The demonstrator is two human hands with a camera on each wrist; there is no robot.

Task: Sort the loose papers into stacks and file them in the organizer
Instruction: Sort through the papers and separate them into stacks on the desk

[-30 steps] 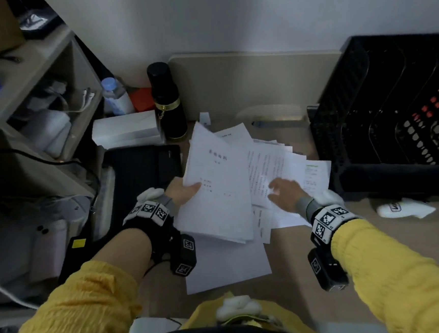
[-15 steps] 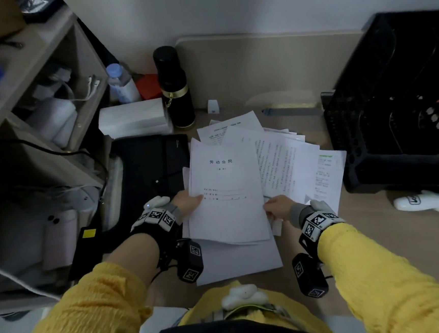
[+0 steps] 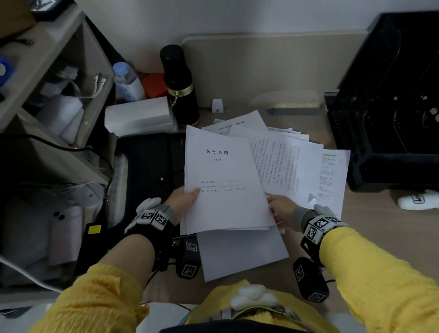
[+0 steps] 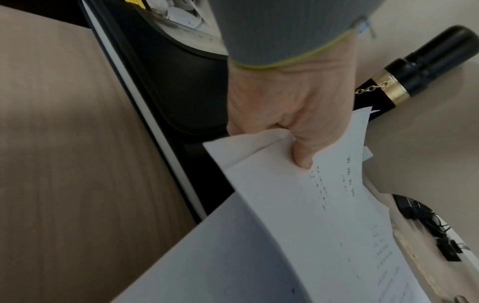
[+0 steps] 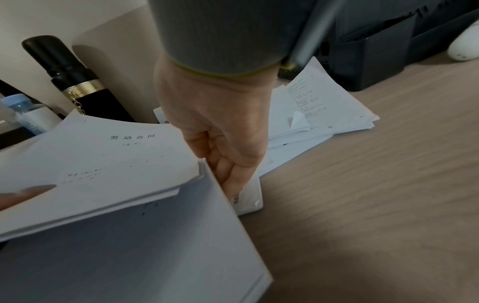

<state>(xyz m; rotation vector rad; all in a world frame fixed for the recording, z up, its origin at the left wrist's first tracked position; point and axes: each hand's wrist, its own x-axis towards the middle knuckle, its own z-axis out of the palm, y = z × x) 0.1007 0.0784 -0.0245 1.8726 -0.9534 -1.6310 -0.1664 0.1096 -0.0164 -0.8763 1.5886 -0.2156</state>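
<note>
**A:** What do the hands have?

**B:** The left hand (image 3: 181,200) pinches the left edge of a contract bundle (image 3: 223,182), thumb on the cover page and fingers underneath, so the bundle is lifted off the desk. The right hand (image 3: 283,208) is at the bundle's lower right corner, its fingers (image 5: 230,174) tucked down behind that edge; whether they grip it or only steady it, I cannot tell.

**A:** And the rest of the papers?

**B:** Taking the bundle as our marker: a fan of loose printed sheets (image 3: 292,160) lies just beyond and to its right, flat on the desk (image 3: 391,231). A blank sheet (image 3: 241,252) lies beneath its near edge. The black mesh organizer (image 3: 405,123) stands well to the right, past the fan. A black flask (image 3: 179,85) stands behind the bundle, to the left.

**A:** Which way does the bundle run?

**B:** Its long axis points away from the person. The loose sheets are nearer the right hand, so I judge that hand better placed to gather them.
</note>
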